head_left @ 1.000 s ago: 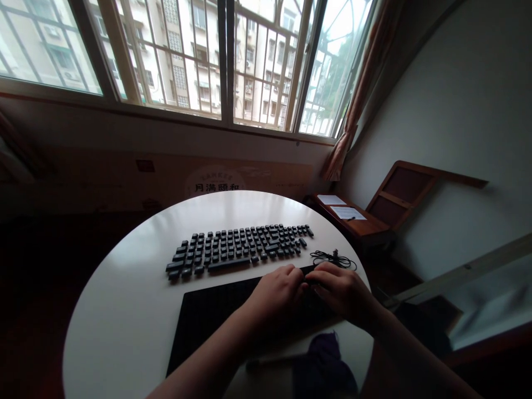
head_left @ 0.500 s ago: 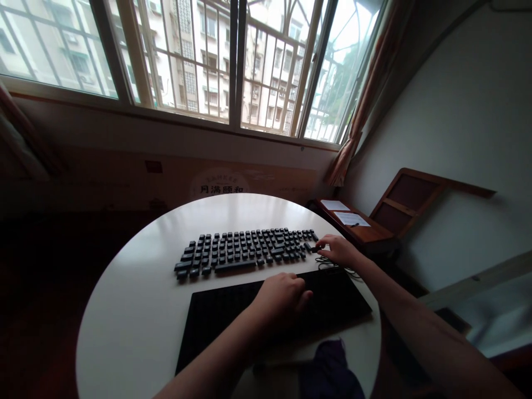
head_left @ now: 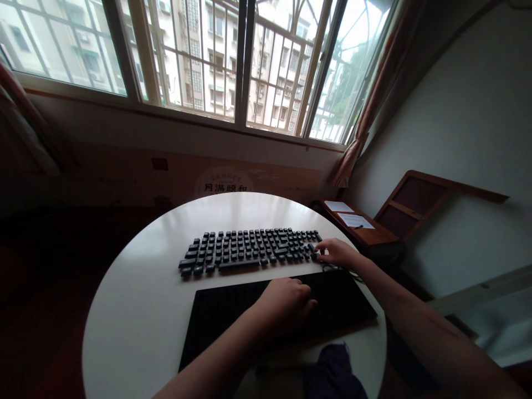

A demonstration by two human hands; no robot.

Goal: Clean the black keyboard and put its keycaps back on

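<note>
Bare hands work above a round white tabletop [head_left: 128,302] beneath a broad barred window [head_left: 214,61], where rows of dark keycaps [head_left: 244,249] stand laid out in the pattern of a keyboard. The right hand [head_left: 341,254] reaches to the right end of the layout, thumb and forefinger bent toward each other at a small dark keycap [head_left: 314,256]; whether the fingers grip it, one cannot tell. The left hand [head_left: 287,298] is over a flat black board [head_left: 226,307], its fingers curled inward and partly hidden, so it is impossible to tell whether they hold anything.

The board lies on the near side of the keycaps, apart from them, its dark surface too dim to read in detail. A long bar keycap [head_left: 239,265] lies along the front row of the layout. Loops of black cable [head_left: 353,274] show beside the board's far right part, below the right hand. A crumpled purple cloth [head_left: 336,370] sits on the near side of the board, in shadow. Beyond the table, sheets of paper [head_left: 355,220] and a dark pen [head_left: 358,226] rest on a wooden chair [head_left: 363,234] near the wall.
</note>
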